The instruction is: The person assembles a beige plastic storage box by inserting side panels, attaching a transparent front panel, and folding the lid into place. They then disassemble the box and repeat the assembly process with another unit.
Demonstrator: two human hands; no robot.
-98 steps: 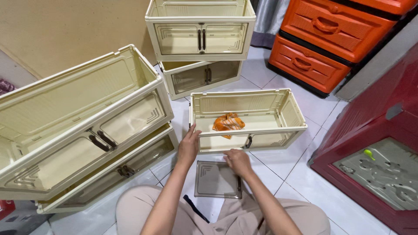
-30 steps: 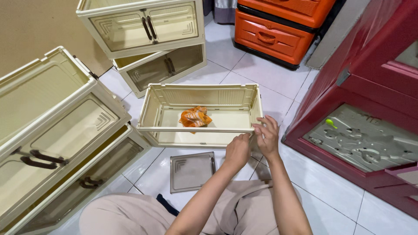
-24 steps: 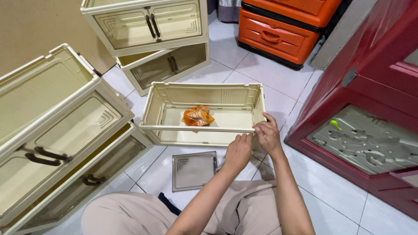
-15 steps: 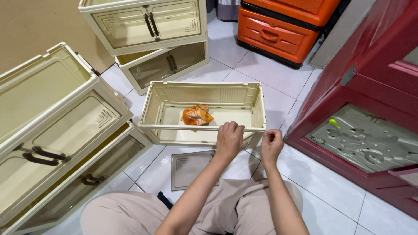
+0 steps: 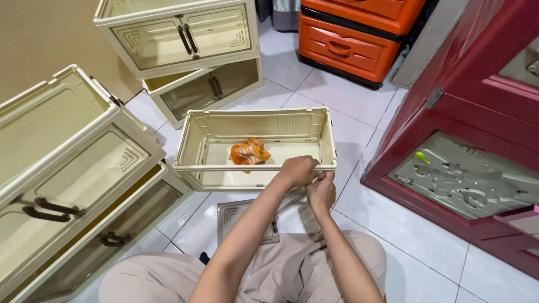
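An open-topped cream storage box (image 5: 255, 147) is seen standing on the white tiled floor (image 5: 359, 106), directly in front of a seated person whose knees are covered in beige cloth. The left hand (image 5: 298, 170) is laid over the near rim of the box, close to its near right corner, with the fingers curled down over the edge so that the rim is gripped. The right hand (image 5: 321, 191) is held just beside it, touching or nearly touching the left, below the same stretch of rim; its fingers are bunched together, but what is pinched between them, if anything, cannot be told, since they are partly hidden by the left hand. Inside the box, roughly in the middle of its bottom, a crumpled orange packet (image 5: 249, 151) is lying. On the floor between the box and the knees, a flat transparent panel (image 5: 238, 216) with a cream frame is lying, partly covered by the left forearm. To the left, two large cream cabinets with dark handles (image 5: 67, 185) are seen tipped at an angle, one below the other. Beyond the far side of the box, two more cream cabinets (image 5: 185, 45) are stacked with their double doors facing forward. Orange plastic drawers (image 5: 351, 42) are stacked at the far end of the floor, and a dark red plastic cabinet (image 5: 477, 129) is standing along the right.
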